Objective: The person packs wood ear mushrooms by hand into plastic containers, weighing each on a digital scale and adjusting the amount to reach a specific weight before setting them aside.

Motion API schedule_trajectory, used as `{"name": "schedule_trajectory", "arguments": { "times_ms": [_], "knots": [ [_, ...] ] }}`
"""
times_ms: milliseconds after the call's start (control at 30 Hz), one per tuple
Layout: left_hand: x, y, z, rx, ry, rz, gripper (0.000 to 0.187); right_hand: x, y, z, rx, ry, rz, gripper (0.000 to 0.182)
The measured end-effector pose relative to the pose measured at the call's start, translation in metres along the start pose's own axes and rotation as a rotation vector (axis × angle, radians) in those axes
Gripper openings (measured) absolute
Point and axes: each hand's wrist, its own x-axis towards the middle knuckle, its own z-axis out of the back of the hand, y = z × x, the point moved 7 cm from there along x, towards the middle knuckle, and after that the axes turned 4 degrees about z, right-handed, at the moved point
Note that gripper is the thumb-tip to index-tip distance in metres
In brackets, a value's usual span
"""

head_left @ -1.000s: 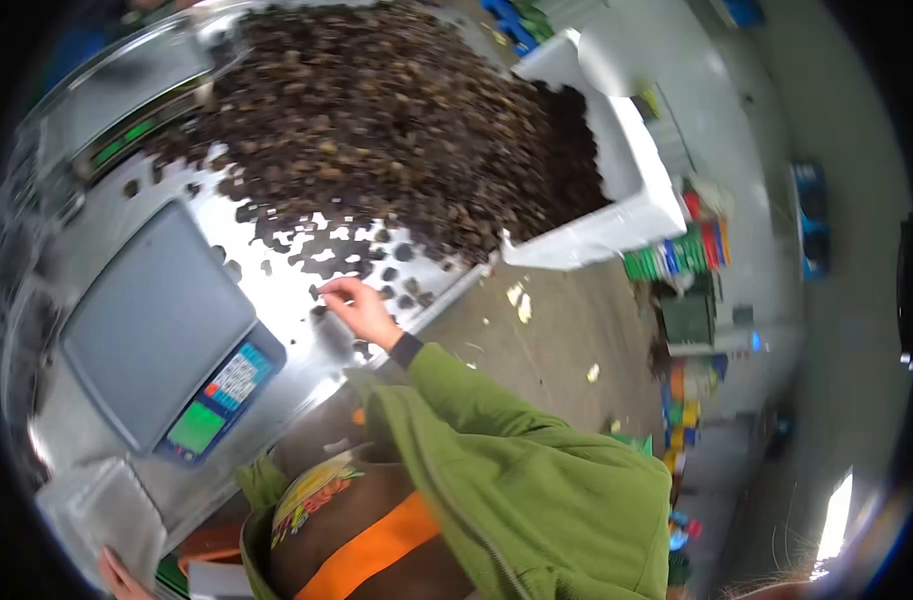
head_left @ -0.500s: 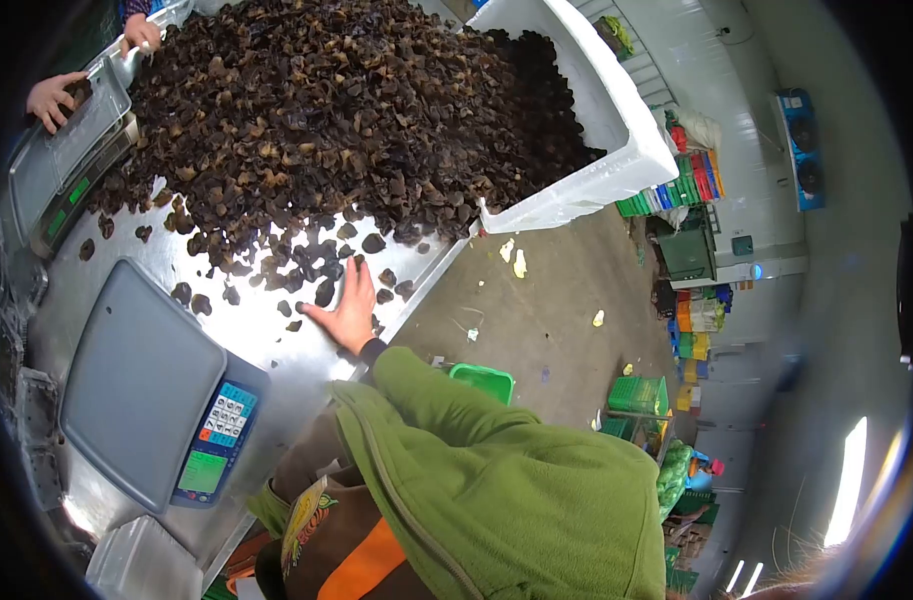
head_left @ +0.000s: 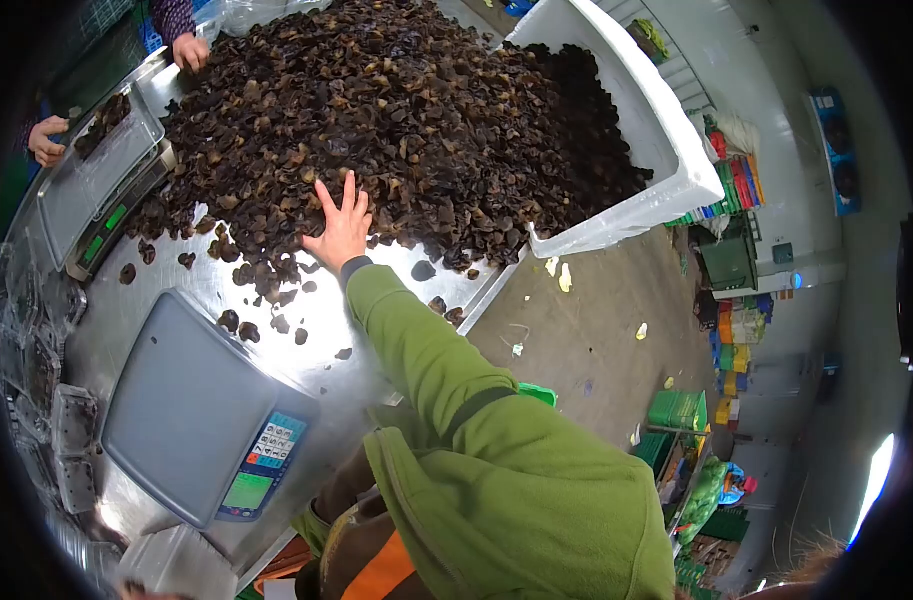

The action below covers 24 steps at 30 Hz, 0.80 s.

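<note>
My right hand (head_left: 341, 232) lies palm down with its fingers spread on the near edge of a large heap of dark brown, curled pieces (head_left: 376, 120); nothing is gripped in it. Scattered dark pieces (head_left: 279, 323) lie on the metal table (head_left: 351, 385) below it. A digital scale (head_left: 186, 400) with a grey plate and a lit green display stands nearer to me; its plate is bare. At the bottom edge, beside a stack of clear plastic containers (head_left: 176, 562), a small skin-toned patch may be part of my left hand (head_left: 141, 592); its fingers cannot be made out.
Across the table, a person's hands (head_left: 189, 50) are near the heap and a second scale (head_left: 91, 200), which holds a clear tray with dark pieces. A white foam box (head_left: 666, 150) lies at the heap's right. Clear containers (head_left: 74, 420) line the left; green crates (head_left: 676, 410) stand beyond.
My right hand has moved up from the loose pieces onto the heap. The other person's hand has left the dark pieces on the far scale. The whole view has shifted.
</note>
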Motion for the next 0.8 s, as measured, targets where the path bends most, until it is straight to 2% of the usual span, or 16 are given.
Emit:
{"name": "schedule_trajectory", "arguments": {
  "times_ms": [33,67,133,200,233,300,400,433,500,533,567,633,667,700,767,800],
  "knots": [
    [-0.038,0.083,-0.055,-0.098,0.329,-0.059,0.029,-0.002,0.001,0.003,-0.027,-0.011,0.014,0.09],
    [-0.048,0.038,-0.082,-0.23,0.371,-0.163,0.024,-0.005,-0.001,0.0,-0.03,-0.01,0.022,0.09],
    [-0.066,-0.026,-0.126,-0.386,0.611,-0.203,0.02,-0.016,-0.01,-0.009,-0.054,0.008,0.041,0.071],
    [-0.088,-0.059,-0.152,-0.465,0.696,-0.324,0.018,-0.035,-0.009,-0.004,0.039,0.038,-0.009,0.061],
    [-0.096,-0.067,-0.159,-0.467,0.692,-0.315,0.018,-0.042,-0.01,-0.005,0.062,0.078,-0.033,0.06],
    [-0.115,-0.08,-0.172,-0.48,0.827,-0.34,0.021,-0.051,-0.013,-0.004,0.028,0.039,-0.004,0.054],
    [-0.12,-0.091,-0.166,-0.583,0.928,-0.174,0.033,-0.063,-0.029,-0.001,0.235,-0.074,-0.066,0.04],
    [-0.119,-0.09,-0.163,-0.583,0.924,-0.155,0.033,-0.063,-0.038,-0.006,0.229,-0.065,-0.05,0.04],
    [-0.11,-0.087,-0.15,-0.618,0.761,-0.129,0.049,-0.055,-0.062,-0.029,0.73,0.11,-0.201,0.032],
    [-0.116,-0.072,-0.153,-0.624,0.791,-0.083,0.069,-0.061,-0.05,-0.019,0.959,0.197,-0.303,0.025],
    [-0.117,-0.067,-0.152,-0.615,0.78,-0.065,0.069,-0.063,-0.028,0.006,0.926,0.19,-0.176,0.022],
    [-0.101,-0.056,-0.137,-0.636,0.608,-0.033,0.084,-0.065,0.012,0.035,0.92,0.217,0.022,0.02],
    [-0.1,-0.05,-0.139,-0.604,0.618,-0.005,0.106,-0.068,0.032,0.042,0.943,0.297,0.033,0.019],
    [-0.094,-0.046,-0.139,-0.57,0.601,0.022,0.106,-0.071,0.059,0.053,0.952,0.324,0.101,0.021],
    [-0.079,-0.056,-0.136,-0.609,0.537,-0.055,0.125,-0.078,0.119,0.078,0.935,0.327,0.349,0.021],
    [-0.074,-0.057,-0.14,-0.591,0.521,-0.04,0.125,-0.085,0.153,0.092,0.936,0.311,0.472,0.022]
  ]
}}
